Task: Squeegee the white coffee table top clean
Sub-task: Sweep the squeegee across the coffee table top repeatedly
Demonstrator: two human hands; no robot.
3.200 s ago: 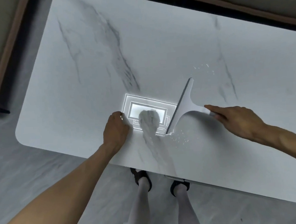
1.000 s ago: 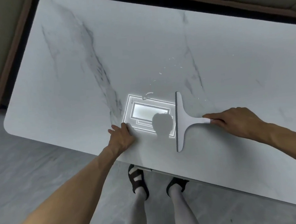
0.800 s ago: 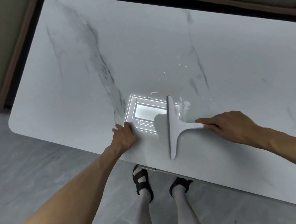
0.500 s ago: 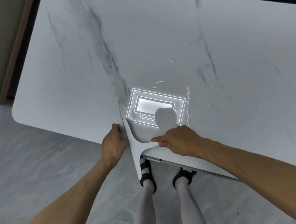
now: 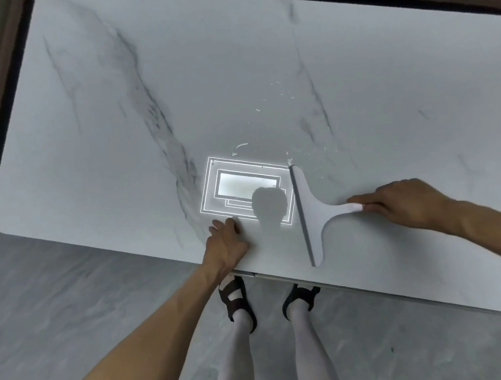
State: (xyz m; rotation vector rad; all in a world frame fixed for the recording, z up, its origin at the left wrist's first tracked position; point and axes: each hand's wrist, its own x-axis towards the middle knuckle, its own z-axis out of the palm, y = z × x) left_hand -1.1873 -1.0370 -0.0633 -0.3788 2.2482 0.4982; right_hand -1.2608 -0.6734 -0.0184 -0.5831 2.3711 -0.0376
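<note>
Black sandals (image 5: pixel 237 302) and pale socks (image 5: pixel 299 312) on grey floor (image 5: pixel 73 306).

Your overhead light glares as nested bright rectangles on the glossy white marble table top (image 5: pixel 263 55), centre frame; head shadow overlaps; edges bow.

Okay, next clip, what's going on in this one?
A person is squeegeeing a white marble-look table. The right hand holds the squeegee by its handle, blade on the top near the front edge. The left hand rests flat on the table beside it. Small droplets remain farther back, so the top is not fully clean yet.
</note>
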